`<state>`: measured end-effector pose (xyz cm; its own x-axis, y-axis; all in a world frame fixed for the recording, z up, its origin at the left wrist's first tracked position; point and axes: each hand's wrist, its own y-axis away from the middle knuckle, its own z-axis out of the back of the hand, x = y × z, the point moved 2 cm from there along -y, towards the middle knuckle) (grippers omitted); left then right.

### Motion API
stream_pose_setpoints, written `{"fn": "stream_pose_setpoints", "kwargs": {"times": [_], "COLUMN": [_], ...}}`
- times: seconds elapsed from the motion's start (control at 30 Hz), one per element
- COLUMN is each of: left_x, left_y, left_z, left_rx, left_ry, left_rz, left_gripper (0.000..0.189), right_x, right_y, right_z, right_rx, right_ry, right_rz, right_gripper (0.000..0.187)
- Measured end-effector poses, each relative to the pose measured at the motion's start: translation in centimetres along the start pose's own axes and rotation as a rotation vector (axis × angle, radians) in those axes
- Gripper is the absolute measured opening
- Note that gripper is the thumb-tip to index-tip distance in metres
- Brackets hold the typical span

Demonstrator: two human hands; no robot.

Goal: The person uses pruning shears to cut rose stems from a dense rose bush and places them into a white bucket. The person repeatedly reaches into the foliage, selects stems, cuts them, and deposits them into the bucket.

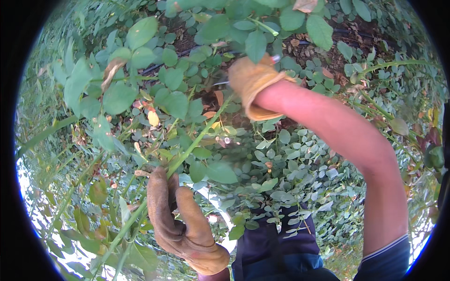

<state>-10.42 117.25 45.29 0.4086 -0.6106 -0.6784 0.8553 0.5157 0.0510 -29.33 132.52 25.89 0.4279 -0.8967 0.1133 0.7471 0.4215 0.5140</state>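
Observation:
My left hand [186, 224], in a worn tan leather work glove, has its fingers curled around a thick green rose stem [191, 149]. The stem slants from the lower left up toward the middle. Farther forward, my right hand [255, 82] wears a similar glove and is blurred. It is closed on a hand tool [275, 59], of which a red and silvery end shows on one side and a thin metal blade [220, 83] on the other. Most of the tool is hidden by the glove and leaves. A cut stem end [274, 33] shows just above the right hand.
Dense rose foliage [288, 154] surrounds both hands. Thorny canes [404, 64] arch in from the right, and another stem [49, 133] crosses at left. Dark irrigation tubing [306, 42] lies on leaf-littered soil. A white curved object [214, 198] is partly hidden near my legs.

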Motion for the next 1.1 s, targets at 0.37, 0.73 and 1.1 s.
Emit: {"fn": "stream_pose_setpoints", "kwargs": {"times": [0.37, 0.73, 1.1], "left_x": [0.3, -1.9, -6.6], "left_y": [-0.4, -1.0, -2.7], "left_z": [-0.9, -2.0, -9.0], "left_rx": [-0.014, -0.086, -0.032], "left_ry": [0.092, 0.266, 0.54], "left_rz": [-0.012, 0.01, -0.285], "left_gripper": [0.046, 0.051, 0.044], "right_x": [-2.0, -2.0, -2.2], "right_y": [-0.7, -0.9, -0.5], "right_z": [0.6, -1.1, -1.2], "right_rx": [-0.161, -0.168, -0.074], "right_ry": [-0.1, 0.03, 0.005], "right_rz": [-0.086, 0.02, 0.063], "right_gripper": [0.02, 0.015, 0.02]}}
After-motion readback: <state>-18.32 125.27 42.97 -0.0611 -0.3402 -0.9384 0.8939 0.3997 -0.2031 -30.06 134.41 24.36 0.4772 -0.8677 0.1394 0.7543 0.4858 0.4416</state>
